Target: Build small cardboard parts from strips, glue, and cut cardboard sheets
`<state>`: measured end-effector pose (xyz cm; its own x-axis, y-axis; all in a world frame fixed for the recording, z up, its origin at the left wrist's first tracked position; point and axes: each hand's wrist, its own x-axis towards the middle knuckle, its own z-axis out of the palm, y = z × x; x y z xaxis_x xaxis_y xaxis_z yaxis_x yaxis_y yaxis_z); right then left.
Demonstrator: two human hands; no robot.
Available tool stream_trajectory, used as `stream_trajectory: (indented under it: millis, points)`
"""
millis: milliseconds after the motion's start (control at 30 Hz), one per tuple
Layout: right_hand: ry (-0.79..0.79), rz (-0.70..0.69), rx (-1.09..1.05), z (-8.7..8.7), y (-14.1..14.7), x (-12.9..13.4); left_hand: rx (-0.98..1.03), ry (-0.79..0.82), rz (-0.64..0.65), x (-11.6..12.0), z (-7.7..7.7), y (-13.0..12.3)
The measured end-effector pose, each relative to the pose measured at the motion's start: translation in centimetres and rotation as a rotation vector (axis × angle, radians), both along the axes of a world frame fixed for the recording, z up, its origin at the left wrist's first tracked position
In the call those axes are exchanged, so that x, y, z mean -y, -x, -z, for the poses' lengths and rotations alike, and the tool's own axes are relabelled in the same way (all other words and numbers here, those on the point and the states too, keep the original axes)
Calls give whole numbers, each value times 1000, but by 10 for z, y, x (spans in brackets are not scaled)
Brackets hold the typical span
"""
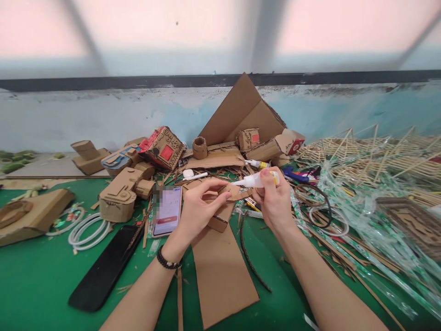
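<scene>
My left hand [201,209], with a dark beaded bracelet at its wrist, is closed on a small cardboard piece [217,224] near the middle of the view. My right hand [274,197] grips a white glue bottle [253,180] held sideways, its nozzle pointing left. The nozzle tip is close to the cardboard by my left fingertips; whether it touches, I cannot tell. Below both hands a long flat cardboard sheet [223,280] lies on the green table [279,303].
A phone [168,214] and a black flat object [103,271] lie left. Cardboard models [119,193] stand behind them. Another glue bottle [258,163] lies behind my right hand. Clear plastic wrapping [372,220] and thin sticks [344,151] cover the right side.
</scene>
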<state>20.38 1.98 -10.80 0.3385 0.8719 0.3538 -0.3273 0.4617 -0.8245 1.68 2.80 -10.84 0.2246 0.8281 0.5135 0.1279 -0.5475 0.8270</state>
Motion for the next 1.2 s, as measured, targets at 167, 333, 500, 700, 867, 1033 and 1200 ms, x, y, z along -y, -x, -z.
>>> stream_trajectory:
  millis: [167, 333, 500, 700, 867, 1033, 1200]
  points:
    - [8, 7, 14, 1, 0, 0, 0, 35, 37, -1, -1, 0]
    - [-8, 11, 53, 2, 1, 1, 14, 43, 51, 0, -1, -1]
    - [-12, 11, 64, 2, 1, 0, 22, 45, 65, 0, -1, -1]
    - [-10, 21, 76, 2, 1, 1, 13, 34, 58, -1, -1, -1]
    - [1, 20, 81, 2, 1, 1, 32, 38, 70, 0, -2, -1]
    - [-2, 11, 62, 2, 1, 2, 37, 43, 75, 1, -3, -2]
    - [9, 25, 65, 2, 1, 2, 42, 48, 84, 1, -5, -2]
